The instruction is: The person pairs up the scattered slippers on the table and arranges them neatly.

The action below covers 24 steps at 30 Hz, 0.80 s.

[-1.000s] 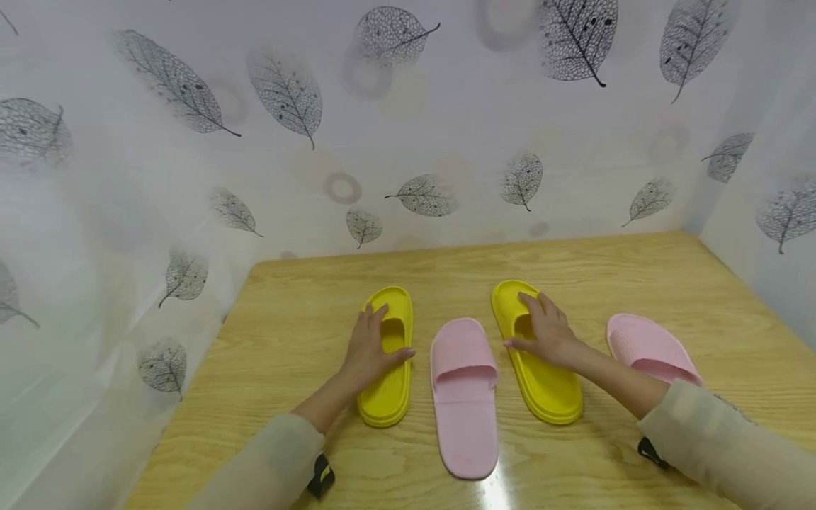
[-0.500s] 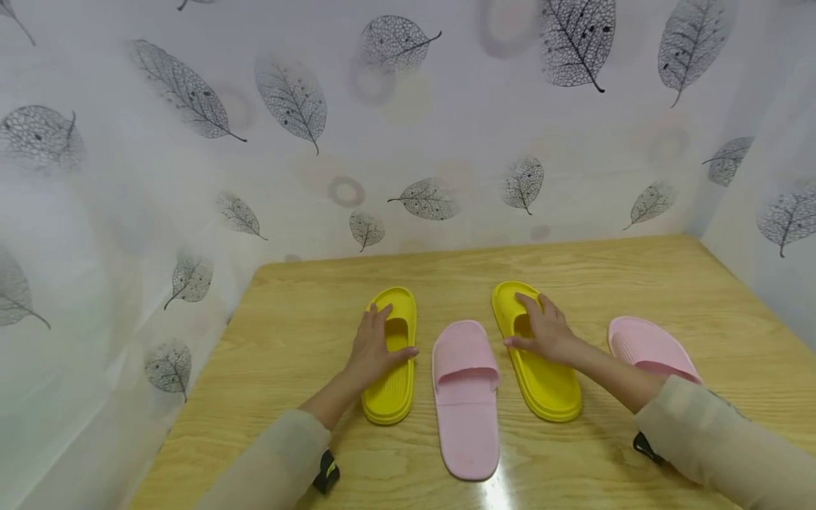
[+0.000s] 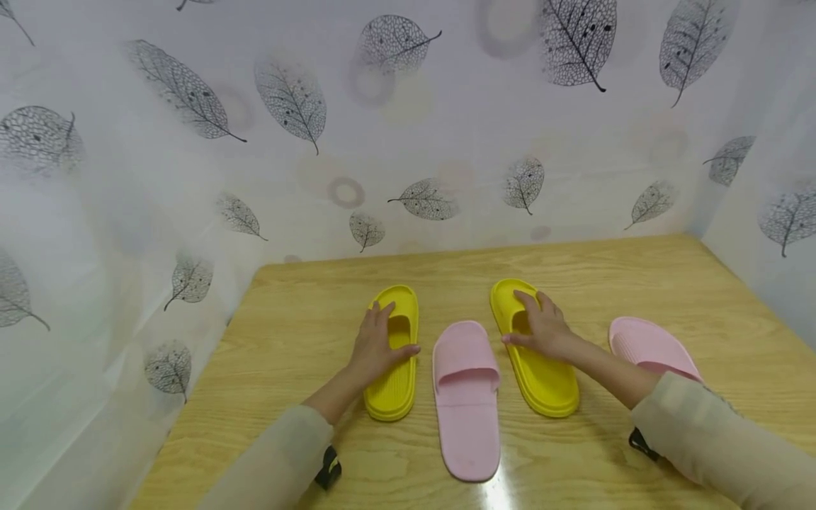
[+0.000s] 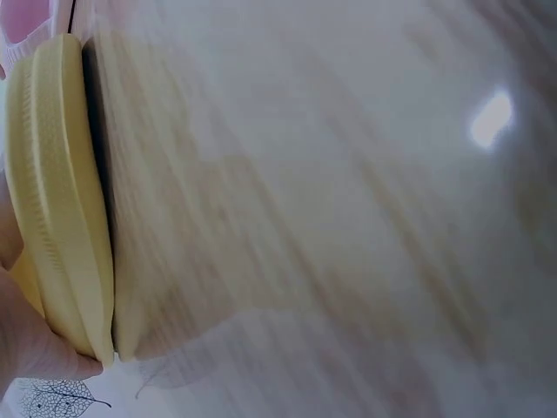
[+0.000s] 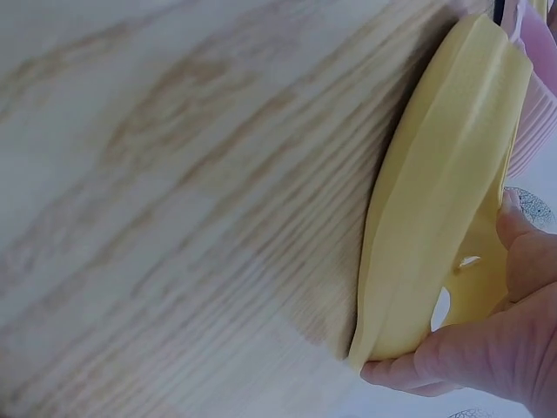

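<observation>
Nearest, the left sleeve (image 3: 274, 453) and right sleeve (image 3: 701, 432) are seen reaching in from the lower corners. Beside each a small dark item is shown, one at the left cuff (image 3: 329, 469) and one at the right cuff (image 3: 642, 445); what these are cannot be told.

A little farther in, the middle pink slipper (image 3: 468, 418) is laid flat on the desk (image 3: 306, 312) between the yellow pair, touched by neither hand. The right pink slipper (image 3: 650, 347) is partly hidden by the right sleeve.

The left yellow slipper (image 3: 394, 393) is held across its strap by the left hand (image 3: 376, 348), with the thumb brought over to its inner edge and the fingers spread on the outer side. The right yellow slipper (image 3: 548, 386), angled with its toe to the left, is likewise gripped by the right hand (image 3: 545, 331). Both hands are opened only to a slipper's width. Whether the soles are lifted slightly cannot be judged.

Compared with half a second ago, both yellow slippers have been moved slightly toward the far edge, while the pink ones have been left in place. A joint adjustment of the yellow pair is suggested.

No container is seen; in the middle pink slipper's foot opening nothing can be made out. Farthest back, a leaf-printed sheet (image 3: 472, 127) is hung.
</observation>
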{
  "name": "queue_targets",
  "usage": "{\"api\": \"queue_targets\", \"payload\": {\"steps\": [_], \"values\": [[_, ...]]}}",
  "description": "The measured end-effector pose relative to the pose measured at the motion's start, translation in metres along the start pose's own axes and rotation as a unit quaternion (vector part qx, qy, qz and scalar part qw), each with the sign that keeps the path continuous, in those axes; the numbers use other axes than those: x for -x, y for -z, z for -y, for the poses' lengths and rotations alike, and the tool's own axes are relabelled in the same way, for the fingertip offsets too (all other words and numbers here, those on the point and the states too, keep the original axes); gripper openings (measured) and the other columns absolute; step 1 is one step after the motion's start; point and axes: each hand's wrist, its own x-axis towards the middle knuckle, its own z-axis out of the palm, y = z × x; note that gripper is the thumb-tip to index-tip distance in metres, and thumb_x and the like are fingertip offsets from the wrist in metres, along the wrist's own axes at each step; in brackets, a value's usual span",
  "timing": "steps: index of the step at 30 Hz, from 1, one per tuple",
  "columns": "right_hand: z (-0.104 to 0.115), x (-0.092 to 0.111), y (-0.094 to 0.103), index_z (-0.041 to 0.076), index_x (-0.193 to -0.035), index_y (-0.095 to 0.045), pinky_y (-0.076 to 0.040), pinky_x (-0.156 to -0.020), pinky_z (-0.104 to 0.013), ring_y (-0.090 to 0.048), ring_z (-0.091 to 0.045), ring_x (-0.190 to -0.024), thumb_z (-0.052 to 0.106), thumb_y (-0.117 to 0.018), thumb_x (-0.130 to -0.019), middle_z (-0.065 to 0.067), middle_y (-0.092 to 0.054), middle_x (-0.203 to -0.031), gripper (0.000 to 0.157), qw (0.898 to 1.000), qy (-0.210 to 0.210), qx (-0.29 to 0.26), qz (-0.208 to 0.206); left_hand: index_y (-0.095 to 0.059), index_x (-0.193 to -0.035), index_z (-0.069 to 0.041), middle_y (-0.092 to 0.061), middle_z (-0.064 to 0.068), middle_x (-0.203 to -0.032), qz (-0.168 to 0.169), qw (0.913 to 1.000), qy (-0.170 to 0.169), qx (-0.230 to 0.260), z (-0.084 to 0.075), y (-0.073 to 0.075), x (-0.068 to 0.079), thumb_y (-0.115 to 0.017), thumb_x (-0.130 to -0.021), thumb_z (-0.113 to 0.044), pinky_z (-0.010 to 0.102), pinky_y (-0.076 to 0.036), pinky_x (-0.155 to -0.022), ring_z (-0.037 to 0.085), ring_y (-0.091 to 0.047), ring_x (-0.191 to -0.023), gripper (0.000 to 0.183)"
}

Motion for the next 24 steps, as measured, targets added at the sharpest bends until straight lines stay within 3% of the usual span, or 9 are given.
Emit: {"api": "queue_targets", "payload": {"steps": [15, 24], "values": [[-0.001, -0.006, 0.0, -0.004, -0.144, -0.02, -0.018, -0.098, -0.076, -0.012, -0.066, -0.127, 0.028, -0.071, -0.084, -0.044, -0.008, -0.142, 0.085, 1.0, -0.001, 0.001, 0.004, -0.027, -0.146, -0.005, -0.013, 0.029, -0.153, -0.001, 0.9999, -0.013, -0.009, 0.001, -0.003, -0.01, -0.077, -0.076, -0.044, 0.057, -0.019, -0.112, 0.046, -0.013, -0.14, 0.094], [0.0, -0.01, 0.0, -0.004, -0.142, -0.022, -0.018, -0.099, -0.075, -0.013, -0.065, -0.127, 0.028, -0.073, -0.083, -0.045, -0.011, -0.14, 0.085, 1.0, 0.007, 0.007, -0.002, -0.025, -0.148, -0.008, -0.01, 0.026, -0.155, 0.011, 0.9999, 0.007, -0.009, -0.003, -0.002, -0.014, -0.076, -0.076, -0.046, 0.056, -0.018, -0.113, 0.043, -0.011, -0.142, 0.095]]}}
